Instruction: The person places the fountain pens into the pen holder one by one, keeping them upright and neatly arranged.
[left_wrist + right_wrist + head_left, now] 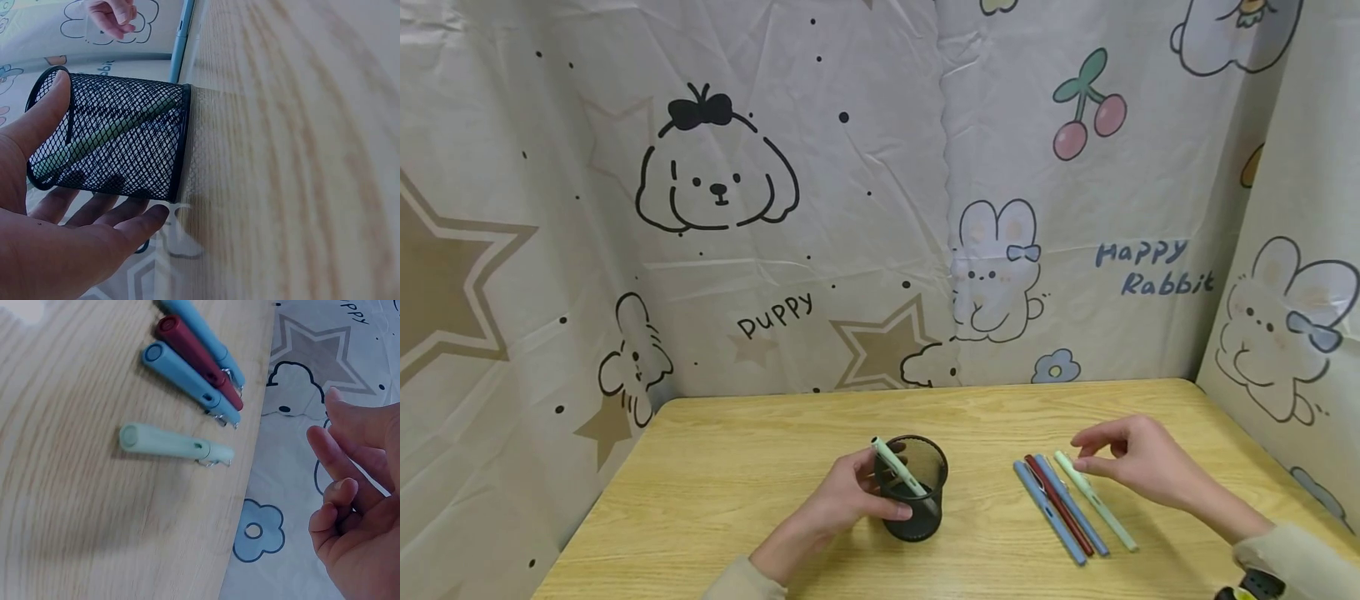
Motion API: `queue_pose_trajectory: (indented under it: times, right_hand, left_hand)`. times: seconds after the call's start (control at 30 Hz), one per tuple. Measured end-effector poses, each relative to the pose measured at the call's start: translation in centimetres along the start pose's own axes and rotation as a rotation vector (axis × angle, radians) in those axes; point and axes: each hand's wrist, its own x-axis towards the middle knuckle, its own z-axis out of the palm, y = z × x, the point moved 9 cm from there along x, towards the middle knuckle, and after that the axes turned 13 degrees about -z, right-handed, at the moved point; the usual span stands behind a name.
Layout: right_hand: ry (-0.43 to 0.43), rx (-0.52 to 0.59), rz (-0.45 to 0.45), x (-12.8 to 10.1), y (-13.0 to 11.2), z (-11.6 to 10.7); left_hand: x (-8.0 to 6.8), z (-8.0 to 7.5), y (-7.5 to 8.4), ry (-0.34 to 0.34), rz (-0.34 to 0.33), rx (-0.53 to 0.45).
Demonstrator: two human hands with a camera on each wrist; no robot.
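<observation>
A black mesh pen cup (917, 508) stands upright on the table, with a light green pen (898, 467) leaning inside it. My left hand (850, 496) holds the cup from its left side; in the left wrist view the thumb lies along the mesh (125, 134) near the rim and the fingers are on the opposite side. On the right lie a second light green pen (1097, 500), two blue pens (1051, 514) and a dark red pen (1060, 506), side by side. Over the green pen's far end hovers my right hand (1138, 458), thumb and index finger apart with nothing between them.
The wooden table (752, 475) ends at a printed cloth backdrop (865, 208), which also hangs along both sides. A dark watch (1251, 586) shows at the right sleeve. Between the cup and the pens lies a strip of bare wood.
</observation>
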Motion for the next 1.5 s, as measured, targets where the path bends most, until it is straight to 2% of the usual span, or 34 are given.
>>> queue_pose_trajectory:
  times: [0.27,0.8,1.17,1.5]
  right_hand:
    - [-0.042,-0.040,0.024,-0.6,0.8,-0.1]
    - [-0.090,-0.059,-0.003,-1.2,1.8,0.0]
    - [-0.177,-0.018,-0.059,-1.4,2.9,1.0]
    - [-0.233,0.007,-0.059,-1.7,3.6,2.0]
  left_hand:
    - [-0.1,0.1,0.1,-0.006,0.008,0.012]
    - [0.0,-0.1,-0.1,-0.006,-0.009,0.000]
    - [0.1,-0.1,-0.2,-0.013,-0.004,-0.001]
    - [0.1,-0.2,-0.2,-0.001,-0.005,0.006]
